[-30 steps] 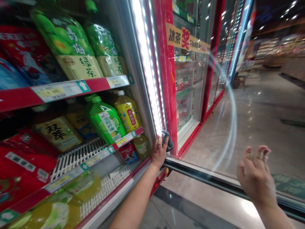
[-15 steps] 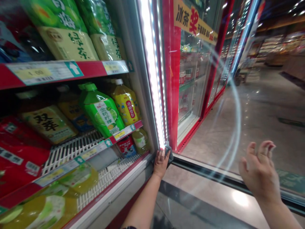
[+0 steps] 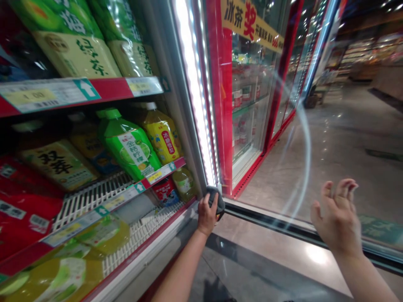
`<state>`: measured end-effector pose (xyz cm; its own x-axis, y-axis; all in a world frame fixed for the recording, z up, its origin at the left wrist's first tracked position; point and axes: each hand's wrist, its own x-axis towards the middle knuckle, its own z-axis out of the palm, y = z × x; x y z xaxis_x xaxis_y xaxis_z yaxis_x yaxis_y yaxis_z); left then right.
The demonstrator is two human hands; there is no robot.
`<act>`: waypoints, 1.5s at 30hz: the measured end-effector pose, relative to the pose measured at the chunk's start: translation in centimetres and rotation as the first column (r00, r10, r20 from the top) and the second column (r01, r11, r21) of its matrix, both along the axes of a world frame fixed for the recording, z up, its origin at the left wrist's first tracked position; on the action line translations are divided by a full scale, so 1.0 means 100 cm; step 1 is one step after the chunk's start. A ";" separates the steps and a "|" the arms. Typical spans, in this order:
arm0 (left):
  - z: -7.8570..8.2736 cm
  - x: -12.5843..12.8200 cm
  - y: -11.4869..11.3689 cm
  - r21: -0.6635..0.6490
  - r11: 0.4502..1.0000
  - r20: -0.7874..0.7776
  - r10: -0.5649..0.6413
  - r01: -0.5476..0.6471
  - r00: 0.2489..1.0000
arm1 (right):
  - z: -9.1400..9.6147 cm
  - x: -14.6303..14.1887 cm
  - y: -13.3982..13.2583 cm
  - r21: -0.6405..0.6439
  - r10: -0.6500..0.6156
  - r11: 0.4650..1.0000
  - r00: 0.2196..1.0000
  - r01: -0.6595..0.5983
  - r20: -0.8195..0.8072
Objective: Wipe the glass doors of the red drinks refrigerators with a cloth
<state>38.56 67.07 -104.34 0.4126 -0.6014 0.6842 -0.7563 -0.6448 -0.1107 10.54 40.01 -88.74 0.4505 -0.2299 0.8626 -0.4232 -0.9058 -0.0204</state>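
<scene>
My left hand (image 3: 207, 214) presses a dark grey cloth (image 3: 215, 199) into the bottom corner of the fridge frame, right below a lit LED strip (image 3: 197, 92). Its fingers are bent over the cloth. On the other side, my right hand (image 3: 340, 226) is raised near the glass door, above the door's dark bottom edge (image 3: 270, 222). Its fingers are apart and slightly curled, with nothing in them. Whether it touches the glass I cannot tell. Curved streaks (image 3: 304, 138) show on the glass between the two hands.
Fridge shelves on the left hold a green drink bottle (image 3: 130, 144), a yellow bottle (image 3: 162, 134), green tea bottles (image 3: 85, 46) and red packs (image 3: 25, 205). Price rails (image 3: 103, 209) edge the shelves. Red-framed cabinets (image 3: 225, 113) and a shiny floor (image 3: 333, 155) lie beyond the glass.
My left hand has shifted a little on the corner, and more of the grey cloth shows above its fingers. My right hand keeps its pose. The whole view has shifted slightly.
</scene>
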 end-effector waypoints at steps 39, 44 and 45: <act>0.004 -0.152 -0.188 0.482 0.400 -0.120 -0.851 0.779 0.511 | 0.021 -0.037 -0.035 0.363 0.275 0.903 0.959 -0.231 -0.073; 0.027 -0.138 -0.193 0.490 0.389 -0.082 -0.871 0.780 0.485 | 0.031 -0.068 -0.044 0.288 0.255 0.906 0.944 -0.309 0.210; 0.034 -0.128 -0.188 0.492 0.390 -0.060 -0.877 0.778 0.477 | 0.032 -0.075 -0.046 0.278 0.209 0.918 0.941 -0.282 0.266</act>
<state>25.78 48.29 -100.99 -0.5500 -0.7889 0.2741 -0.8179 0.4424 -0.3679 3.04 35.41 -85.54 0.3284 -0.4079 0.8519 -0.1389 -0.9130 -0.3836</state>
